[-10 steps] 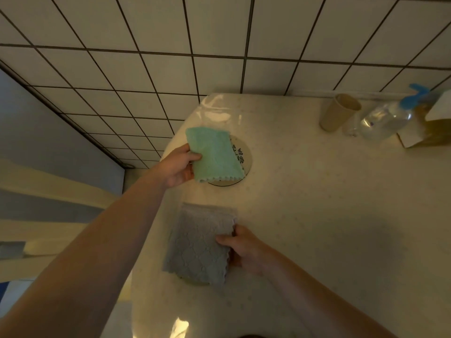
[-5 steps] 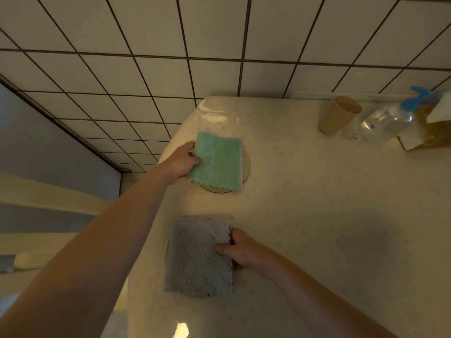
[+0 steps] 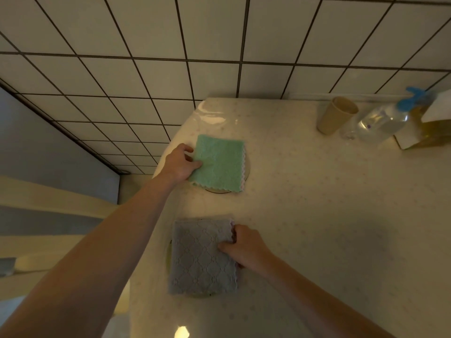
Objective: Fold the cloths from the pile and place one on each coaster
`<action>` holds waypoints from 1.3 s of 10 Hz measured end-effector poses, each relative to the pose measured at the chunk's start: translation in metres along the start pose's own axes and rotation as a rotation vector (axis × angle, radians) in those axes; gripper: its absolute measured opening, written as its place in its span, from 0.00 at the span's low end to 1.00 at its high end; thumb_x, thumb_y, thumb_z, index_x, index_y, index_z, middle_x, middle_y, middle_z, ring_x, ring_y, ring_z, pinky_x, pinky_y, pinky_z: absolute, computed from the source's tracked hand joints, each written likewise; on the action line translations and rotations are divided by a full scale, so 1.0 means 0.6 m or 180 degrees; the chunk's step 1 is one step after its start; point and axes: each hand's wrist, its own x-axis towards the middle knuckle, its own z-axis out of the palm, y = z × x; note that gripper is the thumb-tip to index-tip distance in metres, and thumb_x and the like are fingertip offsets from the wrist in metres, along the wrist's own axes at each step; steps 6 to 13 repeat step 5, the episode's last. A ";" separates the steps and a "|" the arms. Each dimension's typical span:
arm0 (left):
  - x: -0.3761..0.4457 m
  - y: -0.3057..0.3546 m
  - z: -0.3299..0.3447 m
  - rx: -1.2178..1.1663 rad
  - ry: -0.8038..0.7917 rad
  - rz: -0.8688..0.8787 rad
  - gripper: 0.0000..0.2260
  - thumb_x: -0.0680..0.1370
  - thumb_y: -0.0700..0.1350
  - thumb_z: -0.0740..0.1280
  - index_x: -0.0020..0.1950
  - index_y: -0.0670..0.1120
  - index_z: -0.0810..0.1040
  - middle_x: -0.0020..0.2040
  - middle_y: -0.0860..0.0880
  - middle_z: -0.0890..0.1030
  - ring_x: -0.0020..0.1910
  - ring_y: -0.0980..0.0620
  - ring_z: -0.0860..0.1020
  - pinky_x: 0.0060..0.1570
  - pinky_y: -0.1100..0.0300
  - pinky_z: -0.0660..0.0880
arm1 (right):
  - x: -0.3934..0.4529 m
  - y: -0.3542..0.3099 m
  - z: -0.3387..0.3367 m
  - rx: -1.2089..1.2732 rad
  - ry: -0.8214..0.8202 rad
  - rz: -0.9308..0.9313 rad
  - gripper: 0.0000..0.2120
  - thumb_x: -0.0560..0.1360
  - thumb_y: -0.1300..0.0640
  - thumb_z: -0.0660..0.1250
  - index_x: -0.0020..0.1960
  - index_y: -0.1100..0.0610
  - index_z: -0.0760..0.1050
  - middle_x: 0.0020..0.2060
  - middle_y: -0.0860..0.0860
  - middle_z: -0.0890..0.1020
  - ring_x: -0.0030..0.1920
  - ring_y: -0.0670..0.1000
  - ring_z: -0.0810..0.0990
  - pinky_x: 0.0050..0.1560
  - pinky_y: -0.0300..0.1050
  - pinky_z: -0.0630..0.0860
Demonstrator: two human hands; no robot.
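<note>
A folded green cloth [image 3: 219, 163] lies flat over a round coaster [image 3: 247, 167], of which only the right and lower rim show. My left hand [image 3: 179, 163] pinches the cloth's left edge, thumb on top. Nearer to me, a folded grey cloth [image 3: 202, 257] with a diamond pattern covers a second coaster [image 3: 169, 252], visible as a thin rim at the cloth's left and bottom. My right hand [image 3: 244, 247] grips the grey cloth's right edge with curled fingers.
A beige cup [image 3: 335, 115], a clear spray bottle [image 3: 383, 120] with a blue trigger and a yellowish container [image 3: 432, 128] stand at the back right of the pale counter [image 3: 329, 215]. The tiled wall runs behind; the counter's edge drops off at the left.
The green cloth came down from a tilted hold to lie flat on the far coaster. The grey cloth was straightened and squared over the near coaster.
</note>
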 end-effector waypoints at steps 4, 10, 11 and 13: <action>-0.112 -0.032 -0.030 0.1193 0.0092 0.0237 0.18 0.75 0.41 0.67 0.65 0.43 0.70 0.53 0.45 0.78 0.51 0.45 0.77 0.49 0.54 0.74 | -0.066 0.028 -0.002 -0.1019 0.0284 0.0188 0.11 0.74 0.51 0.62 0.51 0.57 0.72 0.48 0.55 0.77 0.49 0.56 0.77 0.47 0.47 0.73; -0.173 -0.038 -0.039 0.1290 0.0027 0.0355 0.17 0.75 0.40 0.66 0.64 0.45 0.71 0.51 0.48 0.78 0.48 0.48 0.75 0.48 0.57 0.73 | -0.110 0.048 0.000 -0.0914 0.0507 0.0300 0.14 0.74 0.53 0.62 0.57 0.58 0.72 0.55 0.57 0.78 0.54 0.58 0.78 0.49 0.46 0.73; -0.173 -0.038 -0.039 0.1290 0.0027 0.0355 0.17 0.75 0.40 0.66 0.64 0.45 0.71 0.51 0.48 0.78 0.48 0.48 0.75 0.48 0.57 0.73 | -0.110 0.048 0.000 -0.0914 0.0507 0.0300 0.14 0.74 0.53 0.62 0.57 0.58 0.72 0.55 0.57 0.78 0.54 0.58 0.78 0.49 0.46 0.73; -0.173 -0.038 -0.039 0.1290 0.0027 0.0355 0.17 0.75 0.40 0.66 0.64 0.45 0.71 0.51 0.48 0.78 0.48 0.48 0.75 0.48 0.57 0.73 | -0.110 0.048 0.000 -0.0914 0.0507 0.0300 0.14 0.74 0.53 0.62 0.57 0.58 0.72 0.55 0.57 0.78 0.54 0.58 0.78 0.49 0.46 0.73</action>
